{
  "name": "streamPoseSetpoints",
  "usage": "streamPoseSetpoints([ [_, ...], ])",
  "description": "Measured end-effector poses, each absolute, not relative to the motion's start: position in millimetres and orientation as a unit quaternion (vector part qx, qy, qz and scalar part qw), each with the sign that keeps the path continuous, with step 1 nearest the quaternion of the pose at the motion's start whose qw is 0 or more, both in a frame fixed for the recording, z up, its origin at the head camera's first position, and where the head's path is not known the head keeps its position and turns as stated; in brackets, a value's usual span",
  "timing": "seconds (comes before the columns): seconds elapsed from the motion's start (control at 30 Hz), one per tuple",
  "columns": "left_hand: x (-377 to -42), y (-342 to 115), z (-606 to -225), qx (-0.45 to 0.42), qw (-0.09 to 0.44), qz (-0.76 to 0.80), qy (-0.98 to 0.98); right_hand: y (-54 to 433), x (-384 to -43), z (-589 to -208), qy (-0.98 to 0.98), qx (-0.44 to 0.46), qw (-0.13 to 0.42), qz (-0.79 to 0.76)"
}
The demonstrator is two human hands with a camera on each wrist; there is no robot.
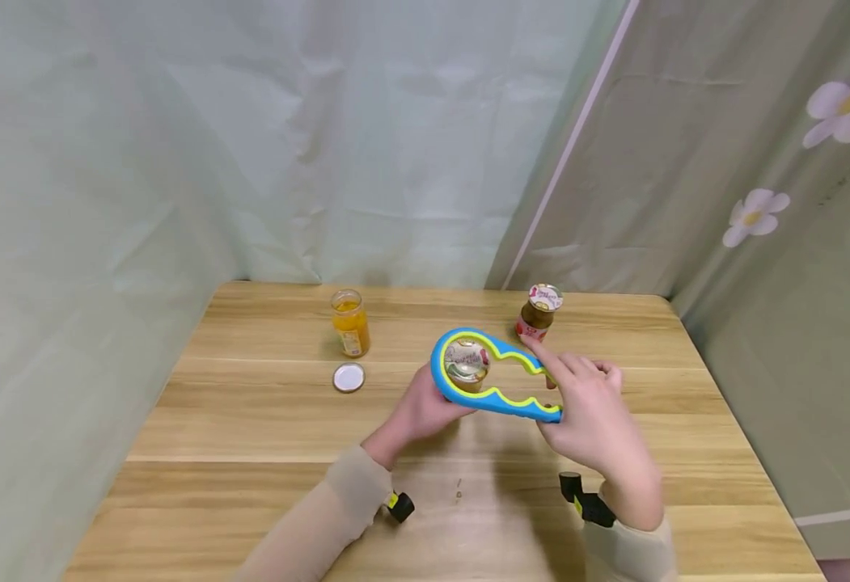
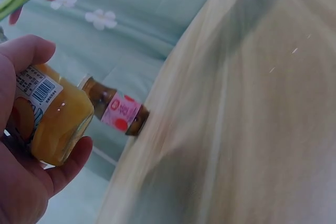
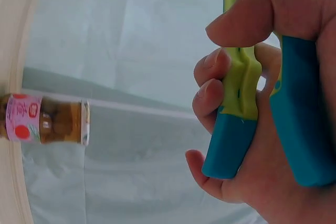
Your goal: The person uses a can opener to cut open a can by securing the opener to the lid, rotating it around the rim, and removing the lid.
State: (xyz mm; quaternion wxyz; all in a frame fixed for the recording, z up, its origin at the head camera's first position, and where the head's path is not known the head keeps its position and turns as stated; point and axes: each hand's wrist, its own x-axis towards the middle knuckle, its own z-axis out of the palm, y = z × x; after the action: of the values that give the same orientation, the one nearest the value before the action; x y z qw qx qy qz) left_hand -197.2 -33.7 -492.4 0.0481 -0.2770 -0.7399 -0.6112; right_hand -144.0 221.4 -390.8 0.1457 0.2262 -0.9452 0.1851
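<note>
My left hand (image 1: 425, 404) grips a glass jar of yellow-orange fruit (image 2: 65, 114) above the table. The jar's patterned lid (image 1: 467, 361) shows through the loop of a blue and lime-green jar opener (image 1: 515, 406). My right hand (image 1: 592, 412) holds the opener by its two handles, fingers curled round them in the right wrist view. From the head view, the loop surrounds the lid; whether it presses on the lid I cannot tell. Behind my right hand, a pink-labelled jar (image 1: 534, 317) of brownish contents stands upright with its lid on.
An uncovered jar with orange contents (image 1: 352, 327) stands at the back left of the wooden table (image 1: 250, 420). A white lid (image 1: 348, 377) lies flat in front of it. Pale curtains (image 1: 395, 162) hang beyond the table's back edge.
</note>
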Motion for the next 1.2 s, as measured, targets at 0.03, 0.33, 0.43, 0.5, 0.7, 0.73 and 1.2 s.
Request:
streamPoseSetpoints([
  [0.03, -194, -33, -493, -0.281, 0.044, -0.619, -0.732, 220, -144, -392, -0.944, 0.231, 0.146, 0.185],
  [0.33, -174, -22, -501, -0.304, -0.001, -0.644, -0.702, 210, -145, -398, -0.937, 0.264, 0.144, 0.177],
  [0.43, -171, -21, -499, -0.309, -0.013, -0.632, -0.71, 209, -146, -398, -0.937, 0.269, 0.138, 0.175],
  [0.5, -170, -21, -497, -0.315, -0.022, -0.627, -0.712, 208, -146, -398, -0.939, 0.27, 0.129, 0.172],
  [0.7, -170, -22, -495, -0.347, -0.023, -0.624, -0.7, 205, -142, -397, -0.948, 0.261, 0.088, 0.16],
  [0.73, -170, -22, -496, -0.35, -0.02, -0.623, -0.7, 204, -141, -397, -0.949, 0.259, 0.084, 0.157],
  [1.2, -157, -26, -461, -0.329, 0.008, -0.628, -0.705, 197, -136, -396, -0.959, 0.222, 0.112, 0.137],
])
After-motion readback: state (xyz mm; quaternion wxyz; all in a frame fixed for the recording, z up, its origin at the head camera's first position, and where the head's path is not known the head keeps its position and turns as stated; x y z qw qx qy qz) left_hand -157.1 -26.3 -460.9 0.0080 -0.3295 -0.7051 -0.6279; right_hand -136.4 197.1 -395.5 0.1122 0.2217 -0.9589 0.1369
